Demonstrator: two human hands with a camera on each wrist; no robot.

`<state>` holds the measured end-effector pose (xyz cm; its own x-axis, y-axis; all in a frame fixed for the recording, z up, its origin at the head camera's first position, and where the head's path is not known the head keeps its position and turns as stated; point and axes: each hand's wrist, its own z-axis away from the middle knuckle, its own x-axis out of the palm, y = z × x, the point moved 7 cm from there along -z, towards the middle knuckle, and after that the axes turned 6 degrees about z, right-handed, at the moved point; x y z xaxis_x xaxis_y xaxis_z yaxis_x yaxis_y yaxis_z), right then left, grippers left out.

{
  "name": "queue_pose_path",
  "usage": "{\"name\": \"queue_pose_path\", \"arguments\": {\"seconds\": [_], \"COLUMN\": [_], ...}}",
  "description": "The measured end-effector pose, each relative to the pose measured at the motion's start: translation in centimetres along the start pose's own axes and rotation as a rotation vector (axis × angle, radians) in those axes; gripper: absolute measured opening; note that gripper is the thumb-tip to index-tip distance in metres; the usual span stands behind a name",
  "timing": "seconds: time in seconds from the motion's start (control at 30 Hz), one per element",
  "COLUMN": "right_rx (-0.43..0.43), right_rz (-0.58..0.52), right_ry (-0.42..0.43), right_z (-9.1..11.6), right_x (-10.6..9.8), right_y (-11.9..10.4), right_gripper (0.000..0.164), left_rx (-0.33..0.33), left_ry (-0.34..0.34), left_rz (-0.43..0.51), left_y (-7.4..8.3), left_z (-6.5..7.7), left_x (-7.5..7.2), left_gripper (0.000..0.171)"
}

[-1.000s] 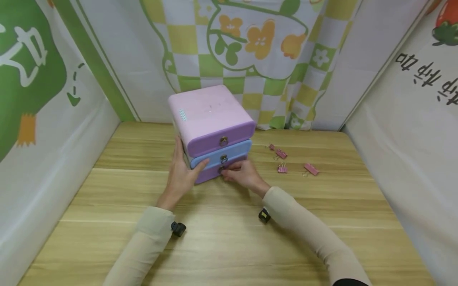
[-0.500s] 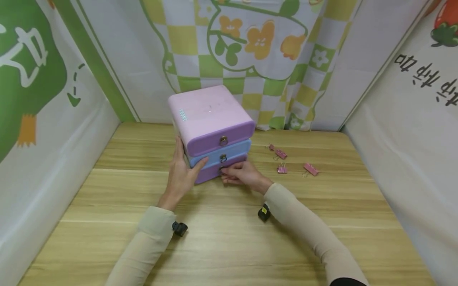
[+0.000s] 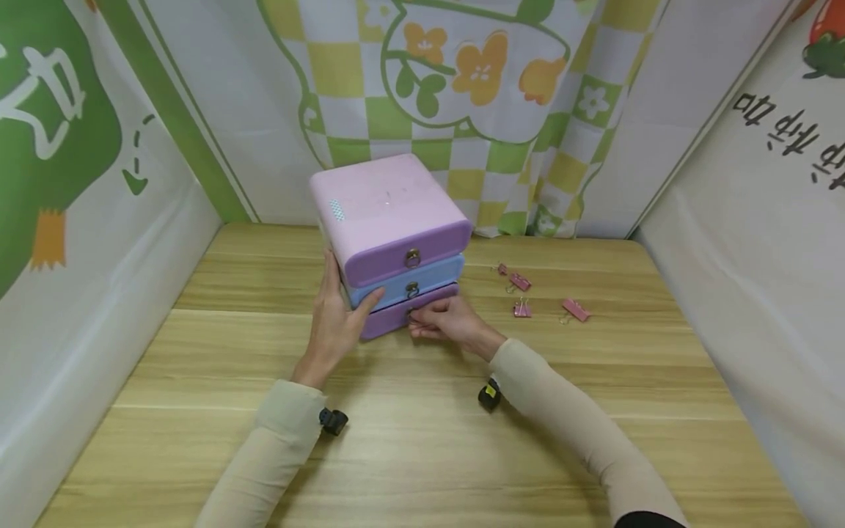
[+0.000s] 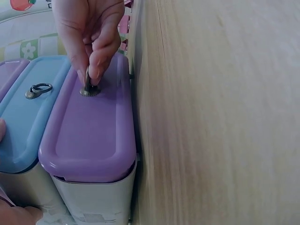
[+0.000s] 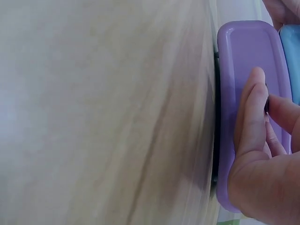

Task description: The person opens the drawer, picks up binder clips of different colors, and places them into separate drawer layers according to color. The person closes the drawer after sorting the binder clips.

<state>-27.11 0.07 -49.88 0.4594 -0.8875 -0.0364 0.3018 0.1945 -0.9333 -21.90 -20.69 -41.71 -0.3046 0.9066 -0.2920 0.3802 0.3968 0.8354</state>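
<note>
A small drawer cabinet [image 3: 389, 198] with a pink top stands at the back of the table, its three fronts purple, blue and purple. My left hand [image 3: 332, 330] holds its left front corner, fingers along the side and thumb on the blue middle drawer [image 3: 436, 276]. With thumb and forefinger, my right hand [image 3: 455, 323] pinches the ring pull [image 4: 88, 84] of the purple bottom drawer [image 4: 93, 136]. That drawer sticks out slightly, a thin dark gap showing along its upper edge. The top and middle drawers look shut.
Several pink binder clips [image 3: 576, 309] lie on the wooden table [image 3: 409, 455] to the right of the cabinet. A checkered curtain [image 3: 508, 154] hangs close behind it. Printed white cloth walls [image 3: 726, 220] stand at both sides.
The bottom drawer has come slightly forward from the cabinet, opening a dark gap above its front. Both hands keep their places on the cabinet and the ring pull.
</note>
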Motion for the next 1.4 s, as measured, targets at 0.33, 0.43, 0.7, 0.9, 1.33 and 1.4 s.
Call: {"name": "queue_pose_path", "arguments": {"seconds": [0.33,0.43,0.7,0.9,1.33,1.4], "right_rx": [0.004,0.006,0.025,0.027,0.026,0.029], "right_rz": [0.045,0.053,0.067,0.104,0.104,0.104], "right_ry": [-0.007,-0.01,-0.038,-0.058,-0.076,-0.076], "right_z": [2.5,3.1,4.6,5.8,7.6,7.9], "right_x": [-0.2,-0.3,-0.4,-0.5,-0.6,-0.5], "right_y": [0.3,0.5,1.0,1.3,2.2,2.3], "right_gripper": [0.023,0.023,0.024,0.025,0.026,0.025], "left_rx": [-0.006,-0.008,0.002,0.003,0.008,0.007], "left_ry": [0.013,0.006,0.009,0.012,0.02,0.021], "left_rz": [-0.013,-0.009,-0.008,-0.007,-0.003,-0.004], "left_y": [-0.2,-0.4,-0.4,-0.4,-0.1,-0.2], "left_z": [0.1,0.1,0.2,0.1,0.1,0.1], "left_x": [-0.1,-0.1,-0.1,-0.1,0.0,0.0], "left_gripper": [0.11,0.111,0.111,0.111,0.11,0.11]}}
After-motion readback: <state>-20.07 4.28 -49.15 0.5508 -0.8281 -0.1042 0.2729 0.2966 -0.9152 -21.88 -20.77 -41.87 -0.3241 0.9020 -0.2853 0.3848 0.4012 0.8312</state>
